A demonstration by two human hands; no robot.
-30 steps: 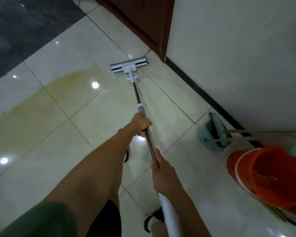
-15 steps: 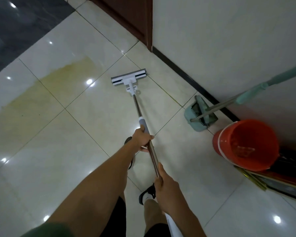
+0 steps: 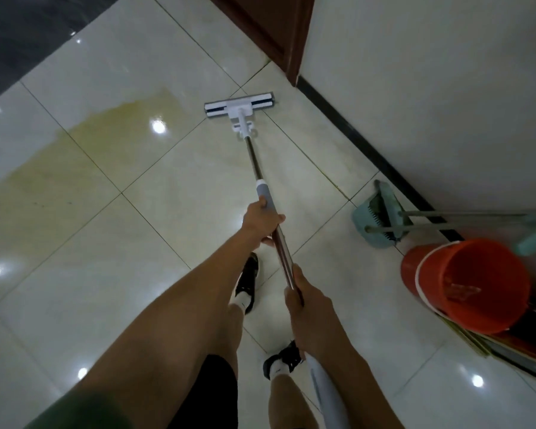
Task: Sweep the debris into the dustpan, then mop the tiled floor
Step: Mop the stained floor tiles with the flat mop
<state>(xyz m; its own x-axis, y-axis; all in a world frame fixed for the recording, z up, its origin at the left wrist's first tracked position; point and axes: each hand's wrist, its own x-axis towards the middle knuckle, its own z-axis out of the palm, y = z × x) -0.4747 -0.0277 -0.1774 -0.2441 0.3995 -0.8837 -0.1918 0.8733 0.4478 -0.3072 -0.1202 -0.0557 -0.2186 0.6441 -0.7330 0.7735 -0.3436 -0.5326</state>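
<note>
Flat white mop head with dark strips [image 3: 239, 105] lies flat on the glossy cream tiled floor [image 3: 167, 193], near the dark skirting at the base of the white wall [image 3: 430, 88] and just below the corner of the brown wooden door [image 3: 270, 29]. White bracket joins it to a metal pole with a grey sleeve [image 3: 268, 212] that slants back toward the person. Left hand [image 3: 262, 222] grips the pole at the lower end of the grey sleeve, fingers wrapped round it. Right hand [image 3: 305, 297] grips the pole lower down, thumb laid along the shaft, fingers curled round it; white end of the handle runs under the right forearm. Yellowish wet patch [image 3: 75, 156] spreads across tiles left of the mop head. Teal plastic dustpan [image 3: 376, 222] stands on the floor by the wall to the right, with two long handles crossing it, one ending in a teal grip. Orange plastic bucket [image 3: 464, 283] sits just beside the dustpan, closer to the camera. Two black shoes with white socks on the tiles under the arms. Dark marbled floor strip [image 3: 19, 29] at upper left.
</note>
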